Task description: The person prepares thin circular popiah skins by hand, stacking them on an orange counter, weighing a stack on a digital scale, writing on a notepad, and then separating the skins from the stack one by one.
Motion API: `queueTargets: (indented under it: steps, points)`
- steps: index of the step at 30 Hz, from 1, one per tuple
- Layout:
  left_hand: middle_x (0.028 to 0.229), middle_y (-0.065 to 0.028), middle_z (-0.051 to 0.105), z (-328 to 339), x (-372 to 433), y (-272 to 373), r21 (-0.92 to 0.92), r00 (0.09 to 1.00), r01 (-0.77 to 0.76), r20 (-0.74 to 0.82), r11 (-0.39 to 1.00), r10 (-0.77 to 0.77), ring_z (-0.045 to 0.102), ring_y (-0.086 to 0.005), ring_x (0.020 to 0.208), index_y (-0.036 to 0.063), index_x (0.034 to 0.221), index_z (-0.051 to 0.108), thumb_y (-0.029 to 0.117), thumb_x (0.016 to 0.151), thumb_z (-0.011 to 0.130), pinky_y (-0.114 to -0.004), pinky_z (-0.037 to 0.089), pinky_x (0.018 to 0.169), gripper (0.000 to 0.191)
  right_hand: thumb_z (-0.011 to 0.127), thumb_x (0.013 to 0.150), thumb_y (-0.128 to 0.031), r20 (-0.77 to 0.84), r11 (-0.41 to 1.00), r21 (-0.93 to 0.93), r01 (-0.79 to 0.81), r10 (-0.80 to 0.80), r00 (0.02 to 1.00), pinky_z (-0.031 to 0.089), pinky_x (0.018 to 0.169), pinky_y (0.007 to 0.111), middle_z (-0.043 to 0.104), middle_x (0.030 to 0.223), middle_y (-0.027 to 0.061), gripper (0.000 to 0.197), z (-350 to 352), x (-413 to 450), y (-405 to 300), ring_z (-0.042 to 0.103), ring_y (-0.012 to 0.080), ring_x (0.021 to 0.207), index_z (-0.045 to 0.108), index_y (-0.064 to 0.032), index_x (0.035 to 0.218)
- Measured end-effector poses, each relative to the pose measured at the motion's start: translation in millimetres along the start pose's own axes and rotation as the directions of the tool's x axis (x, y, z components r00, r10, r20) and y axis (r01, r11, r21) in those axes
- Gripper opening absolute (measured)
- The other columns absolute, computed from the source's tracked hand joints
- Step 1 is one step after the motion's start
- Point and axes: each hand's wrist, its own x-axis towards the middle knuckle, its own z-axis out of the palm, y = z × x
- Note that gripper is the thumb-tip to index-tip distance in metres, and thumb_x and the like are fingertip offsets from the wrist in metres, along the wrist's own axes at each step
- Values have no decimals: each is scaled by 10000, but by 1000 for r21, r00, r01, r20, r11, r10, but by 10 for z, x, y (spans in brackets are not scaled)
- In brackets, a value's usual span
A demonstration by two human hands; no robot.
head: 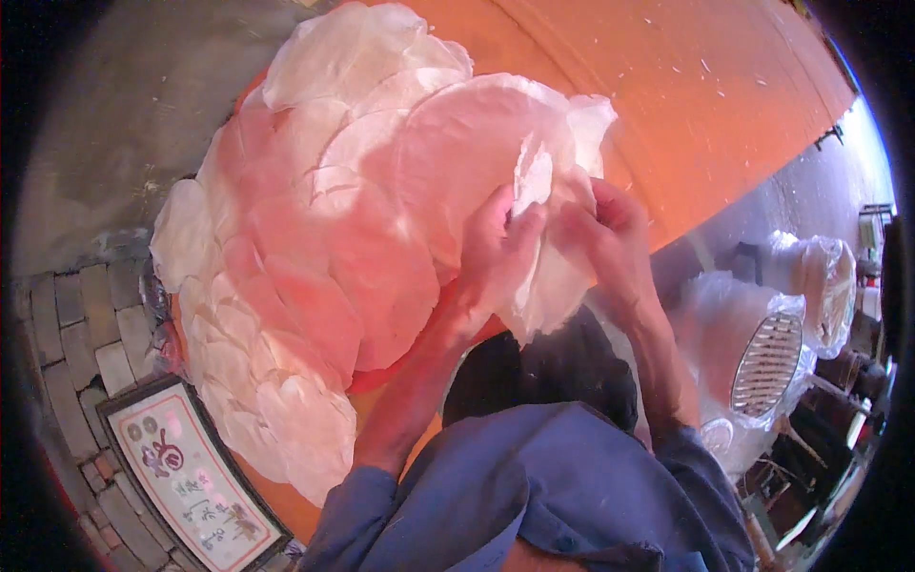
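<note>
Thin, round, pale sheets (pixel 386 264), perhaps dried dough wrappers, overlap in a broad heap in front of me. A folded thin sheet (pixel 533 175) is pinched between the thumb and fingers of my left hand (pixel 500 247), its ragged edge sticking up. Close beside it, my right hand (pixel 607 229) grips a thin sheet (pixel 565 286) that hangs down towards my knees. Whether both hands hold one and the same sheet is hard to tell. My fingers hide part of the gripped edges.
An orange tarpaulin (pixel 686 107) extends under and beyond the heap. At lower left a dark-framed panel with writing (pixel 193 472) lies on brick paving (pixel 78 336). Plastic-wrapped round woven trays (pixel 768 365) stand on the right. My dark trousers (pixel 543 365) are below my hands.
</note>
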Motion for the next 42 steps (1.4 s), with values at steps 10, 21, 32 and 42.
queueTargets:
  steps: [10, 21, 32, 42]
  points:
    - [943, -21, 603, -2003, -50, 511, 168, 862, -71, -486, 983, 145, 563, -154, 843, 21, 1036, 629, 180, 890, 555, -267, 464, 790, 229, 597, 832, -18, -236, 947, 265, 180, -117, 965, 506, 679, 271, 641, 896, 87, 243, -1850, 69, 417, 618, 176, 793, 611, 22, 1071]
    - [1082, -30, 625, -2714, -572, 1498, 697, 691, -94, -468, 711, 551, 576, -110, 955, -8, 1204, 568, 40, 839, 593, -251, 447, 838, 368, 631, 873, -183, -403, 981, -193, -34, -47, 914, 404, 510, 212, 581, 763, -47, 301, -1998, 386, -423, 536, 70, 617, 622, -42, 1139]
    - [950, -22, 614, -1910, -1326, 371, 325, 829, 76, -546, 943, 122, 544, -79, 837, -33, 1120, 574, 32, 835, 553, -234, 443, 726, 293, 612, 856, -188, 370, 862, 198, 467, -507, 778, 528, 767, 322, 643, 952, 119, 316, 530, 2653, -1425, 624, 225, 923, 572, -5, 1111]
    - [792, -68, 631, -1529, -1509, 616, 410, 931, 213, -362, 887, -57, 558, -85, 671, -5, 1060, 625, 50, 813, 583, -235, 440, 592, 256, 625, 829, -208, 431, 860, -43, 508, -443, 786, 522, 691, 306, 639, 912, 96, 315, 535, 2768, -975, 615, 191, 822, 593, 3, 1061]
